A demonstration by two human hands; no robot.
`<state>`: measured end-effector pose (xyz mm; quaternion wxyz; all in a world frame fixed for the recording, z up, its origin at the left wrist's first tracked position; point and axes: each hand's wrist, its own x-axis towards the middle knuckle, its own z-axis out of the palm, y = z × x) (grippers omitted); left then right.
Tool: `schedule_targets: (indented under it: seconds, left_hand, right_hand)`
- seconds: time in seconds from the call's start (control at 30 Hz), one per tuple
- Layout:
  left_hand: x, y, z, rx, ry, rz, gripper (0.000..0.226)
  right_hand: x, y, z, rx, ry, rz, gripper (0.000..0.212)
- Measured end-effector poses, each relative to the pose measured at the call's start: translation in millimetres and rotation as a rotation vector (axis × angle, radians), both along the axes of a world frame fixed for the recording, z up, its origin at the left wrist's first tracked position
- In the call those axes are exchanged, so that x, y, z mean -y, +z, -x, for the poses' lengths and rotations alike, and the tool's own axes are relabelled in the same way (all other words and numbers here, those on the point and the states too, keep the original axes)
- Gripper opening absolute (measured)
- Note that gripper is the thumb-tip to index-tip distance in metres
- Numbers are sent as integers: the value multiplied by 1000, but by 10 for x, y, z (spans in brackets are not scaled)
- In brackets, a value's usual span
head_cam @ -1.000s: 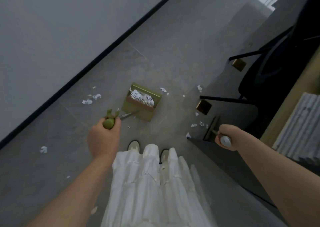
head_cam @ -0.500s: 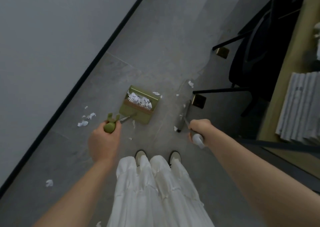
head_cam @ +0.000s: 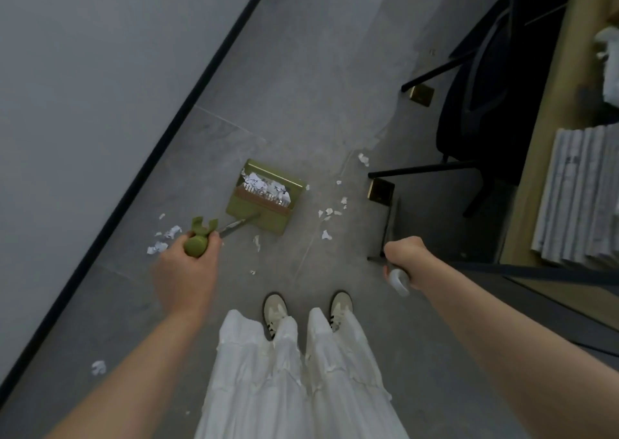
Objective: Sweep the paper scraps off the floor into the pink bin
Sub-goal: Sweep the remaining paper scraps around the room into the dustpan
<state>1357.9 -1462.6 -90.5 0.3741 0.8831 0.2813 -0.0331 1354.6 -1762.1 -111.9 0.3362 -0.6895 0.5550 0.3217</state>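
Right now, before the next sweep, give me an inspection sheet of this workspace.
Surface: grey tiled floor, scraps scattered on it.
Job's things: green dustpan on the floor, scraps inside; broom head down on the floor; loose paper scraps between them, more by the wall; pink bin not seen.
Clutter: nothing seen.
Hands: left hand grips the dustpan handle; right hand grips the broom handle.
Cables: nothing seen.
Surroundings: black chair, wooden desk with stacked papers.

Soft dim light, wide-angle edge warp
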Motion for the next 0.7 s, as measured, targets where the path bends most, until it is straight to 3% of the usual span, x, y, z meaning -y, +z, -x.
schedule_targets:
  seconds: [0.1,0.27,0.43,0.7]
  left_hand:
    - [26,4,-33,-4,-10,-10,34]
    - [85,39,-120,-1,-21,-25,34]
    - [38,-8,-151,14,6,6,36]
    - [112,-2,-299,32,73,-8,36]
  right_hand:
    - [-94,-49,2,-18,4,-34,10]
    - [-367,-10,-92,15,58,-127,22]
    - [-490,138,-235,29,46,-191,15]
    - [-349,379,-474,91,9,-153,12]
